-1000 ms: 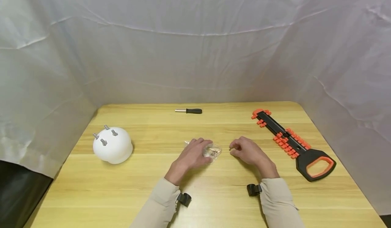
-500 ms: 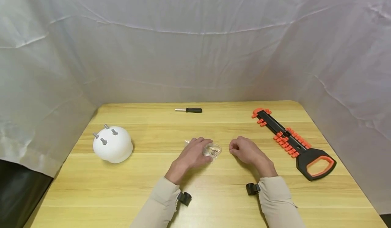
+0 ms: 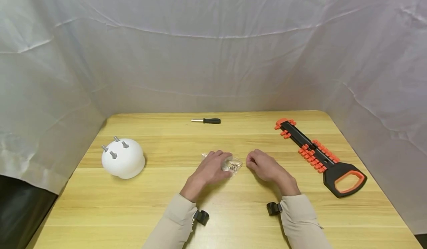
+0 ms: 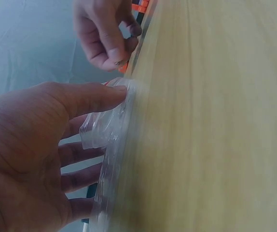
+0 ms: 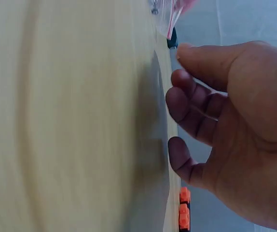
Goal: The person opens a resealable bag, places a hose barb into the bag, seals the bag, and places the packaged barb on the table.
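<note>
My left hand (image 3: pixel 211 169) holds a clear plastic bag (image 3: pixel 237 162) against the tabletop, thumb on the near side and fingers on the far side in the left wrist view. Several small metal screws (image 3: pixel 232 167) show through the plastic. Just right of the bag is my right hand (image 3: pixel 263 164), its fingers curled. A tiny metal bit, apparently a screw (image 4: pixel 119 63), shows at its thumb tip in the left wrist view. The head view hides that bit, and in the right wrist view it cannot be made out beside the thumb (image 5: pixel 206 60).
At the left of the wooden table (image 3: pixel 160 212) sits a white rounded object (image 3: pixel 125 161) with several grey pegs upward. A black-handled screwdriver (image 3: pixel 211 121) lies at the back. On the right is a black and orange long-handled tool (image 3: pixel 320 156). Pale sheeting (image 3: pixel 213 63) encloses the table.
My right hand has shifted slightly left toward the bag, and the screw seen at its fingertips a second ago is now hidden in the head view. My left hand stays put.
</note>
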The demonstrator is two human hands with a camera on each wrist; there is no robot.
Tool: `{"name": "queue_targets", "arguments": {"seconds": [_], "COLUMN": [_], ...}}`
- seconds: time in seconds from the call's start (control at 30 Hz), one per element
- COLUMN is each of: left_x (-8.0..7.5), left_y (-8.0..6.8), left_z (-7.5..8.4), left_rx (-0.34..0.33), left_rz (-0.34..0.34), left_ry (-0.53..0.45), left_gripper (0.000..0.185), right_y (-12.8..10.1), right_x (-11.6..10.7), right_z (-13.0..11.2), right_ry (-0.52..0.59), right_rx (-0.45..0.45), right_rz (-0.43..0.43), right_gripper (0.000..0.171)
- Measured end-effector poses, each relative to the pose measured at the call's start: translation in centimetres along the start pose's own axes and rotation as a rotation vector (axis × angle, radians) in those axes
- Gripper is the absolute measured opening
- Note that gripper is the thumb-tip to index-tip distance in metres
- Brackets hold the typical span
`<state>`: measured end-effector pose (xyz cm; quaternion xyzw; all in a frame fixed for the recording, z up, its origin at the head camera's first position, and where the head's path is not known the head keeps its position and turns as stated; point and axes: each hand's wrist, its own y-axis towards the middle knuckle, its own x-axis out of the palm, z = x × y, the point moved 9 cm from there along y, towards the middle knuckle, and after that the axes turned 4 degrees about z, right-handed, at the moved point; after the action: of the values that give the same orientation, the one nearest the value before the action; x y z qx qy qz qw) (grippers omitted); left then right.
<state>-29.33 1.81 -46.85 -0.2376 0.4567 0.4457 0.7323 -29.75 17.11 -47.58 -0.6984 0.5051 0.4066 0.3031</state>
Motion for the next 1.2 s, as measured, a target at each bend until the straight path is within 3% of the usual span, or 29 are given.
{"name": "queue_targets", "arguments": {"seconds": [0.33, 0.6, 0.83, 1.2], "left_x": [0.0, 0.1, 0.0, 0.0], "left_y": [0.0, 0.0, 0.1, -0.1], "left_z": [0.2, 0.1, 0.3, 0.0], "left_rx": [0.005, 0.006, 0.027, -0.006], "left_rz": [-0.001, -0.003, 0.007, -0.007], "left_ry": [0.009, 0.015, 0.009, -0.005], "left_gripper": [0.064, 0.065, 0.064, 0.066], "right_y": [0.6, 1.0, 1.2, 0.6], "right_x": [0.1, 0.9, 1.3, 0.1], "right_z": [-2.3, -4.0, -4.0, -2.4], "right_ry": [0.052, 0.001, -0.032, 0.043], "right_rx": [-0.043, -0.061, -0.051, -0.036], "right_rz": [0.039, 0.024, 0.015, 0.055], "right_gripper": [0.005, 0.005, 0.005, 0.006]}}
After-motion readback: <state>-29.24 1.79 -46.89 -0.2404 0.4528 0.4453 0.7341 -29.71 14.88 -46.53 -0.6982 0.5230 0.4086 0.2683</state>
